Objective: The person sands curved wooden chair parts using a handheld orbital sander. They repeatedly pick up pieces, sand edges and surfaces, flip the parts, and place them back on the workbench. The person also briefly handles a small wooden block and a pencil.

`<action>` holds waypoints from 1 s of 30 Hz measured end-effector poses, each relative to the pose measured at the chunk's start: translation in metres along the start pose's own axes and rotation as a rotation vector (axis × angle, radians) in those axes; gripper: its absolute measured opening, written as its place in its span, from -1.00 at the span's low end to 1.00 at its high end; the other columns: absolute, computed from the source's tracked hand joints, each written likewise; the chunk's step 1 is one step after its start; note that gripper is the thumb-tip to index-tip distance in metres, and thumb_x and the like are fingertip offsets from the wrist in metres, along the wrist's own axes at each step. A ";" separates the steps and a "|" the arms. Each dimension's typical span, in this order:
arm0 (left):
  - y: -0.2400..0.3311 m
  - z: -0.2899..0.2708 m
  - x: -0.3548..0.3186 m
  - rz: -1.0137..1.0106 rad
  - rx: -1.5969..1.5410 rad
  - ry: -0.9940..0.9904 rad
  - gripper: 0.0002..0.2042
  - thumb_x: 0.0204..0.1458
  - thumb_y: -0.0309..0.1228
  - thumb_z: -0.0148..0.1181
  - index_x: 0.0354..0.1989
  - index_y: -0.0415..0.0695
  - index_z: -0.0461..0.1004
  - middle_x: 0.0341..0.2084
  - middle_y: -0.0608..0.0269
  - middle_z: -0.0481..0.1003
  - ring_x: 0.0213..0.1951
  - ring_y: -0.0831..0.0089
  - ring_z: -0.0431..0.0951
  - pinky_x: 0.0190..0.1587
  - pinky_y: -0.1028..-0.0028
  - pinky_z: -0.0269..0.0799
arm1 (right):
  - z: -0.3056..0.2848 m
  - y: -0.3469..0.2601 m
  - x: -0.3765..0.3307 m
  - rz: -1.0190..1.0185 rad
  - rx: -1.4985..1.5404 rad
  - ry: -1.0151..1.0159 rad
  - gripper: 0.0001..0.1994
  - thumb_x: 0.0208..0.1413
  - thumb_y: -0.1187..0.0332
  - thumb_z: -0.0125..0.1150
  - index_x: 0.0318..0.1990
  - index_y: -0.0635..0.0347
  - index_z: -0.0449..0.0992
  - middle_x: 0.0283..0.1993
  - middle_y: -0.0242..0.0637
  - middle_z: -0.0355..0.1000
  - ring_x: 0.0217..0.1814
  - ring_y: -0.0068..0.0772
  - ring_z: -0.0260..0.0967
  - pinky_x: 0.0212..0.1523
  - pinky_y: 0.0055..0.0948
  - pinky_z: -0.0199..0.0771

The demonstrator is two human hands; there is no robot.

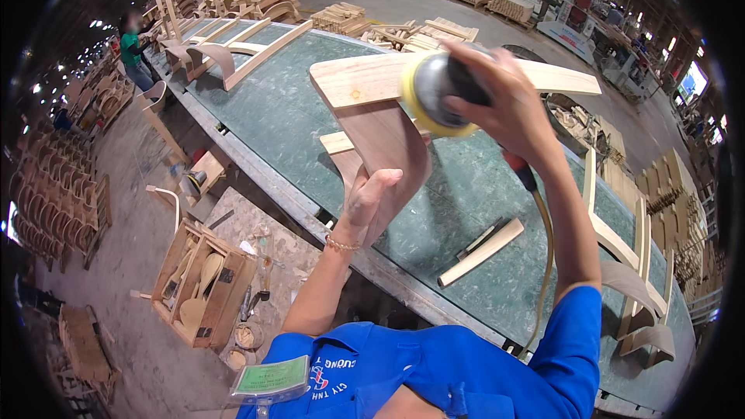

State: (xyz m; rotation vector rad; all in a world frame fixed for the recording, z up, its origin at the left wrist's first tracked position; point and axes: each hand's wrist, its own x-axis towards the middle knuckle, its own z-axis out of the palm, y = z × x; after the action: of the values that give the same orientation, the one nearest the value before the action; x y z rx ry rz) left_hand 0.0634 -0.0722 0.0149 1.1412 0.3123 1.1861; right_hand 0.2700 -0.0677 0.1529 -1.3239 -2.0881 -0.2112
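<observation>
Nearest the body, left hand [371, 200] props a curved wooden chair part [388, 136] from below, palm under its lower edge, fingers loosely spread against the wood. Just above that, right hand [508, 101] wraps tight around a round sander [434, 93], yellow pad pressed on the part's top rail. Hose [543, 264] drops from under the right wrist toward the blue sleeve. Below right of the hands, a wooden block [481, 252] lies on the green table [272, 116]. Beyond the hands, chair frames [233, 46] at table's far end.
</observation>
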 end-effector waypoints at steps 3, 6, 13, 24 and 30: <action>0.000 -0.006 -0.002 -0.021 0.049 0.073 -0.43 -0.02 -0.44 0.00 0.22 -0.37 0.17 0.13 -0.07 0.36 0.15 0.27 0.36 0.22 0.37 0.24 | 0.028 -0.035 0.043 -0.185 0.082 -0.013 -0.38 -0.02 0.19 0.33 0.24 -0.50 0.30 -0.21 0.01 0.30 -0.30 0.00 0.46 -0.23 -0.19 0.50; -0.001 -0.001 -0.003 -0.029 0.002 0.052 -0.42 -0.02 -0.45 0.01 0.23 -0.36 0.14 0.12 -0.10 0.36 0.14 0.25 0.38 0.20 0.34 0.27 | 0.045 -0.067 0.071 -0.268 0.074 0.069 -0.46 -0.04 0.22 0.31 0.17 -0.48 0.40 -0.21 0.04 0.35 -0.25 0.01 0.47 -0.23 -0.17 0.49; 0.009 0.008 -0.005 0.025 0.006 0.094 -0.44 -0.01 -0.43 0.03 0.21 -0.34 0.15 0.09 -0.06 0.38 0.10 0.30 0.39 0.19 0.38 0.27 | 0.065 -0.082 0.086 -0.354 0.131 0.149 -0.46 -0.09 0.20 0.34 0.14 -0.47 0.44 -0.26 -0.02 0.42 -0.19 -0.02 0.46 -0.23 -0.12 0.49; -0.003 -0.017 -0.004 -0.082 0.103 0.124 -0.49 0.00 -0.42 0.04 0.16 -0.34 0.23 0.02 0.08 0.41 0.06 0.39 0.40 0.13 0.40 0.29 | 0.052 -0.066 0.070 -0.304 0.095 0.006 -0.35 -0.09 0.25 0.39 0.22 -0.53 0.34 -0.23 -0.13 0.36 -0.19 -0.13 0.42 -0.19 -0.22 0.48; -0.007 -0.005 -0.001 0.002 0.122 0.071 -0.47 -0.01 -0.48 -0.01 0.20 -0.36 0.19 0.09 0.05 0.37 0.12 0.36 0.38 0.20 0.40 0.24 | 0.018 0.014 0.034 -0.254 0.025 0.065 -0.33 -0.08 0.22 0.38 0.24 -0.51 0.30 -0.22 -0.12 0.35 -0.20 -0.11 0.44 -0.13 -0.20 0.52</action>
State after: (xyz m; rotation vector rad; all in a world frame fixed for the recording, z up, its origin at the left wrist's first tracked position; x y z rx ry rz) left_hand 0.0628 -0.0698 0.0065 1.2070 0.4429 1.2248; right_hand 0.2646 -0.0266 0.1563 -1.0211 -2.1922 -0.3313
